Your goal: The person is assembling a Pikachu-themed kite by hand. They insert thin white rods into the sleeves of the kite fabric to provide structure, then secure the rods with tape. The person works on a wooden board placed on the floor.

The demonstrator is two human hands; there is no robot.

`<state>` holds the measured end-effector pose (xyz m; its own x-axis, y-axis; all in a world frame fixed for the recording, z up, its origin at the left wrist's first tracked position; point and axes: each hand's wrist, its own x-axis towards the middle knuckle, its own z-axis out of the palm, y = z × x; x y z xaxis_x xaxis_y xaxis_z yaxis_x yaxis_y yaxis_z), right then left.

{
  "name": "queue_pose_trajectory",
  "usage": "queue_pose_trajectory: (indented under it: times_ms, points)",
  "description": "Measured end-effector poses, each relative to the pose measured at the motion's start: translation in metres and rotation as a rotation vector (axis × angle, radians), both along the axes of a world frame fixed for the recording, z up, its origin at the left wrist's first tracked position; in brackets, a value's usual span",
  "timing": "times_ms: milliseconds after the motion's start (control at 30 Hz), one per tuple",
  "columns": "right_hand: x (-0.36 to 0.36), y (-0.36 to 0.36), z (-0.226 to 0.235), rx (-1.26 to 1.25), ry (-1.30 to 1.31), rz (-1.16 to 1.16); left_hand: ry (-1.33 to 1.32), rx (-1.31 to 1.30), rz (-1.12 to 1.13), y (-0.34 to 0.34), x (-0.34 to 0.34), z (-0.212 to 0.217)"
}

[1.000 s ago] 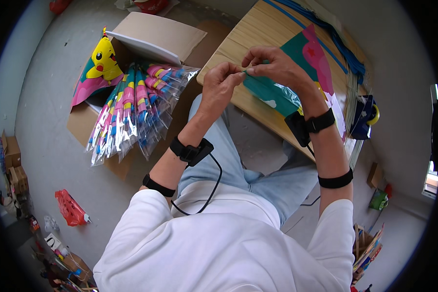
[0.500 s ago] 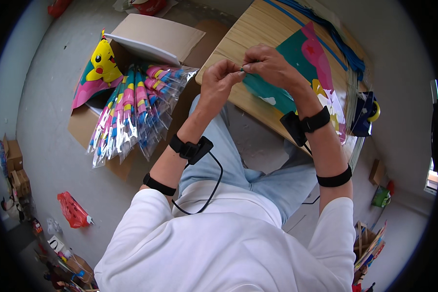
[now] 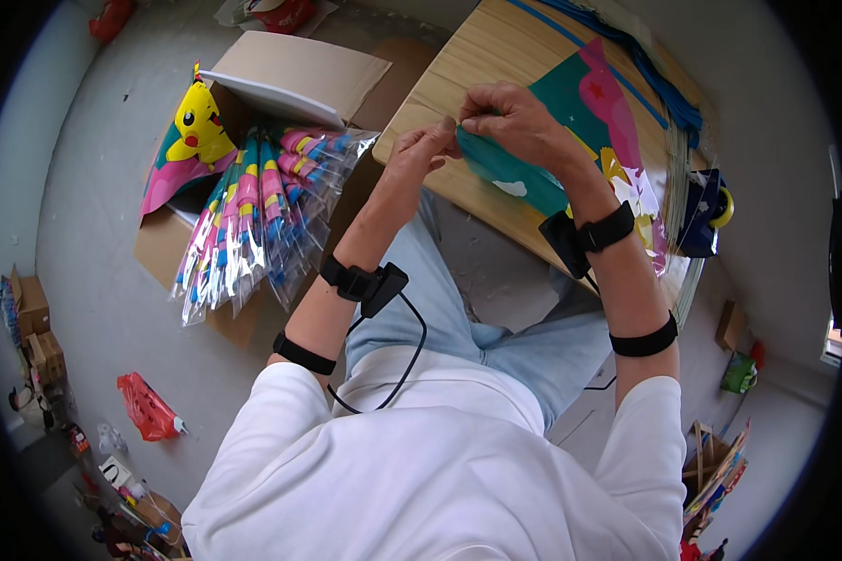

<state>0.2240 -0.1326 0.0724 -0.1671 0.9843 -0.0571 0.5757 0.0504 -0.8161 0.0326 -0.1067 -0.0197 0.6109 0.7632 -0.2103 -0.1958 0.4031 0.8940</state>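
Teal kite [image 3: 571,140] on wooden table [image 3: 468,75], upper centre: left hand [image 3: 421,150] & right hand [image 3: 515,117] pinching its edge, prob. a thin rod.

Open cardboard box [image 3: 295,70], red bag [image 3: 147,408]

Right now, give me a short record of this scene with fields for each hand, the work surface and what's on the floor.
left hand: pinching the corner of the teal kite
right hand: gripping the same corner from the other side
work surface: wooden table, kite lying flat on it
floor left: open cardboard box with a bundle of wrapped kites leaning out
floor lower left: red bag
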Motion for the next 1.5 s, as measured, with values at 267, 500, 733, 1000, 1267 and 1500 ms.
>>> queue_pose_trajectory:
  times_ms: [267, 500, 733, 1000, 1267, 1500]
  points:
    - [0.000, -0.001, 0.002, -0.027, 0.042, -0.016, -0.085, -0.079, 0.053, -0.005, 0.004, 0.006]
    - [0.003, -0.002, -0.001, -0.036, 0.076, -0.004, -0.115, -0.187, 0.001, -0.002, 0.003, 0.009]
    - [0.001, -0.003, 0.001, -0.050, 0.050, -0.063, -0.225, -0.158, 0.119, 0.000, 0.008, 0.000]
    - [0.004, -0.005, -0.008, -0.037, 0.039, -0.096, -0.196, -0.120, 0.220, -0.008, 0.008, 0.009]
    - [0.000, 0.000, -0.008, -0.045, 0.017, -0.110, -0.165, 0.194, 0.274, -0.012, 0.008, 0.012]
    - [0.000, -0.002, -0.005, -0.042, 0.044, -0.079, -0.124, -0.040, 0.202, 0.003, 0.002, 0.002]
